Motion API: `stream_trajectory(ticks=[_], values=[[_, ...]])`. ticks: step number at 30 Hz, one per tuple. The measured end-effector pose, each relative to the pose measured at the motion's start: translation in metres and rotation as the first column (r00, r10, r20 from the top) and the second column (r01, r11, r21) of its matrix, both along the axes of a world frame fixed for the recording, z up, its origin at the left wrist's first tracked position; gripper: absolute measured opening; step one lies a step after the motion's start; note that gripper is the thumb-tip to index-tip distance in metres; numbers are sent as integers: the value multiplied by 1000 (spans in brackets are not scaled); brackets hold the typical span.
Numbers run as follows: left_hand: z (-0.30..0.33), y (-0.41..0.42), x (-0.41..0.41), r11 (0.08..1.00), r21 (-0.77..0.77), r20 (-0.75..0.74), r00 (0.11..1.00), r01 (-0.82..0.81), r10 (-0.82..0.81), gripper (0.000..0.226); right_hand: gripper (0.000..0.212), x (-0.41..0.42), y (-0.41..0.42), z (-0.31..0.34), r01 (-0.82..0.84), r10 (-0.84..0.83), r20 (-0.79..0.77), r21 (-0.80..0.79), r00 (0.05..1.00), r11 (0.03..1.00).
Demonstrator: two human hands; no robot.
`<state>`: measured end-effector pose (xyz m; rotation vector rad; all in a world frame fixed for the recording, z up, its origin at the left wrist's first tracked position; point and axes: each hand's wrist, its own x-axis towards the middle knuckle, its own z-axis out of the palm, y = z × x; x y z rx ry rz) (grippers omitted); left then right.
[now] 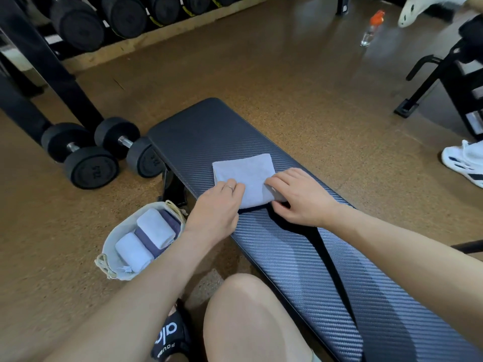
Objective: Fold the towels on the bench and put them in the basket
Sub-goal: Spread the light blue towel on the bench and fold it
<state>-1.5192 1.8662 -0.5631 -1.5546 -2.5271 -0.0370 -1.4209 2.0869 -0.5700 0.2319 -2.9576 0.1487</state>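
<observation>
Here, bench: a dark padded bench [274, 257] with a woven-look cover ran from the near right to the middle of the view, with a black strap [313, 239] lying along it.
Towel on bench: a pale grey towel [245, 173], folded to a rough square, lay flat on the bench's far half, both hands at its near edge.
Left hand: the left hand [217, 207] lay on the towel's near left corner, fingers curled down onto the cloth, a ring on one finger; whether it pinched the edge or only pressed could not be told.
Right hand: the right hand [295, 197] was at the near right corner, fingers bent and closed round a raised fold of the towel.
Basket: a pale cloth basket [115, 239] with rope handles stood on the floor just left of the bench, beside the left forearm.
In the basket: two rolled pale towels [154, 228] lay side by side over a purple towel [149, 244].
Floor: two black dumbbells [91, 152] lay on the brown floor [261, 74] left of the bench's far end, and a clear bottle [371, 27] with an orange cap stood far off.
</observation>
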Motion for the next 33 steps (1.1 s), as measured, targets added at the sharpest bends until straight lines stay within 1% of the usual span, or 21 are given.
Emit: stream_trajectory(ticks=[1, 2, 4, 5, 8, 9, 11, 13, 15, 16, 18, 20, 23, 25, 28, 31, 32, 33], values=[[4, -3, -2, 999, 33, 67, 998, -12, 10, 32, 31, 2, -1, 3, 9, -9, 3, -49, 1000, 999], [7, -8, -6, 997, 61, 185, 982, -38, 27, 30, 28, 4, -2, 5, 29, -28, 12, -120, 1000, 992], [12, -18, -15, 985, 117, 460, 886, -126, 58, 25, 24, 7, -5, 11, 112, -99, 59, -297, 993, 948], [12, -24, -19, 974, 148, 556, 829, -170, 60, 22, 23, 7, -6, 13, 180, -150, 107, -385, 983, 905], [6, -33, -27, 928, 203, 733, 677, -311, 67, 15, 15, 2, -8, 14, 383, -258, 291, -575, 921, 722], [4, -32, -29, 906, 206, 774, 629, -371, 81, 13, 14, -1, -9, 13, 420, -277, 319, -609, 906, 673], [-2, -29, -33, 849, 198, 837, 536, -489, 113, 9, 21, -11, -10, 12, 481, -321, 358, -632, 877, 608], [-6, -25, -39, 784, 169, 884, 444, -597, 147, 13, 34, -22, -11, 10, 545, -371, 400, -628, 838, 555], [-10, -20, -45, 724, 116, 925, 340, -680, 171, 20, 46, -33, -11, 9, 610, -429, 434, -593, 792, 525], [-11, -17, -47, 699, 86, 939, 292, -709, 181, 24, 49, -37, -12, 8, 635, -454, 444, -571, 772, 521], [-11, -13, -51, 659, 49, 954, 230, -751, 192, 28, 49, -45, -15, 8, 666, -490, 453, -539, 745, 515], [-9, -9, -54, 629, 36, 957, 208, -777, 202, 27, 46, -49, -18, 8, 689, -516, 457, -509, 724, 516], [-6, -5, -57, 620, -12, 951, 183, -785, 250, 29, 36, -52, -21, 7, 698, -531, 453, -480, 716, 531], [-5, -5, -59, 616, -42, 959, 142, -787, 247, 32, 32, -54, -19, 8, 694, -511, 469, -484, 720, 533], [-4, -4, -58, 635, -71, 953, 137, -769, 272, 28, 28, -55, -17, 13, 701, -468, 527, -466, 710, 540], [0, -6, -54, 669, -112, 939, 142, -735, 313, 35, 25, -53, -24, 15, 704, -442, 555, -471, 704, 531], [2, -9, -52, 673, -144, 932, 129, -726, 339, 35, 25, -50, -27, 15, 702, -437, 558, -468, 706, 536], [4, -14, -48, 673, -186, 930, 93, -716, 356, 33, 25, -48, -30, 15, 699, -433, 559, -463, 707, 545]])
